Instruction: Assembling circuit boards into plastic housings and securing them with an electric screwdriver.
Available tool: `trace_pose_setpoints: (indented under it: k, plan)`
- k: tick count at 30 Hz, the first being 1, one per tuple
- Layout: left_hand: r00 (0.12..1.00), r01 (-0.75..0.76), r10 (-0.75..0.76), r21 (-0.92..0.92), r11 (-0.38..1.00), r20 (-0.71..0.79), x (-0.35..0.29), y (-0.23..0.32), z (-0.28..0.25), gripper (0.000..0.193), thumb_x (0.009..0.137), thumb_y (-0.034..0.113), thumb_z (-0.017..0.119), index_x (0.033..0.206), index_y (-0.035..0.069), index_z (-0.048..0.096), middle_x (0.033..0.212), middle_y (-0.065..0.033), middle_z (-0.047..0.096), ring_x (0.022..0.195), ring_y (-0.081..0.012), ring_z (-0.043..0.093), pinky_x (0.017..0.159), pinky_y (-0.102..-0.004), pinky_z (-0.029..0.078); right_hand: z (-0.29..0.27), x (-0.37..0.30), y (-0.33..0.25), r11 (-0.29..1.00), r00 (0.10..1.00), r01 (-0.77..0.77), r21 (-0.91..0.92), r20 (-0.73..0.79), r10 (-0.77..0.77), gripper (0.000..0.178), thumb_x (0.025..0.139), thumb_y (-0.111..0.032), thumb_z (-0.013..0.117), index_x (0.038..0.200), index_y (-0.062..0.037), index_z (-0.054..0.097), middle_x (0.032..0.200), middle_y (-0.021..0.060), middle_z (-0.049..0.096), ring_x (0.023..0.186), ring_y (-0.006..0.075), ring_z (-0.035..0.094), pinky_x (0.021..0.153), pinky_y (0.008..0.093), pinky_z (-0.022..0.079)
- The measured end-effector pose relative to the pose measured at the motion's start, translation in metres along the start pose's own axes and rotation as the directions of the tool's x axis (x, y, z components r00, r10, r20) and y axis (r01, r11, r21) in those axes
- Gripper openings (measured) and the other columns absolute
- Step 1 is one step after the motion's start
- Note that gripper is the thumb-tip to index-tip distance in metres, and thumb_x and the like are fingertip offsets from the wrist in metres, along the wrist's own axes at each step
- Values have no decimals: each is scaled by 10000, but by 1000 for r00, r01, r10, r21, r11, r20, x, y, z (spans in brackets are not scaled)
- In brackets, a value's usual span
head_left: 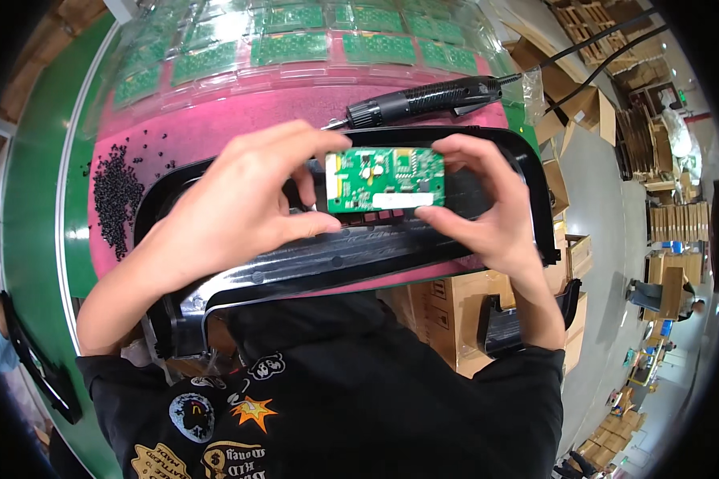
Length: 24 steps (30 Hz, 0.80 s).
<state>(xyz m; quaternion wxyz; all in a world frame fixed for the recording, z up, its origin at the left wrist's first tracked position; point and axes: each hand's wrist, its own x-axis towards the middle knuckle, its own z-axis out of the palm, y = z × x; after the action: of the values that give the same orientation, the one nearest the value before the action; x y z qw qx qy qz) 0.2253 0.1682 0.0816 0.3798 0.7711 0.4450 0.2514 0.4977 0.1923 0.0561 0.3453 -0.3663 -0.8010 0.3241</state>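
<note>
A green circuit board (385,180) with a white label strip is held up between my two hands, above a long black plastic housing (327,267). My left hand (256,191) grips the board's left edge between thumb and fingers. At its right edge, the fingers and thumb of my right hand (487,199) pinch the board. The housing lies open side up on a pink mat (240,112), and part of it is hidden behind my hands and the board.
A black electric screwdriver (423,104) lies behind the housing, its cable running right. Many small black screws (116,199) are heaped at left. Clear trays of green boards (287,48) stand at the back. Cardboard boxes (447,315) and another black plastic part (507,327) are at lower right.
</note>
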Motion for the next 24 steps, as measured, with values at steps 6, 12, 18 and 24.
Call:
trace_pose_setpoints:
  k: [6,12,18,24]
  plan:
    - [995,15,-44,312,950,86,-2,-10,14,499,689,99,782,1121,32,542,1053,-82,546,769,-224,591,660,-321,505,11,-1,12,991,990,-30,-133,129,47,511,649,-113,797,1103,-50,570,1172,101,550,1121,273,505,977,366,393]
    - [994,15,-50,336,942,94,-3,-12,16,506,676,124,788,1112,11,558,1082,-110,528,909,-336,596,732,-401,495,14,-1,14,982,983,-55,-182,162,86,538,615,-113,809,1101,-64,581,1205,97,525,1158,291,458,1014,388,358]
    - [995,10,-42,327,945,93,-2,-14,17,506,669,115,792,1108,7,566,1095,-113,523,928,-339,594,749,-409,494,15,-1,13,978,981,-77,-194,159,109,535,617,-114,812,1099,-63,586,1209,92,520,1162,290,451,1014,390,359]
    - [995,3,-34,322,947,91,-3,-16,15,501,679,120,790,1111,8,563,1094,-112,520,907,-335,598,735,-407,498,17,1,12,976,979,-77,-202,170,113,527,622,-116,809,1096,-65,585,1214,94,513,1168,290,447,1016,390,357]
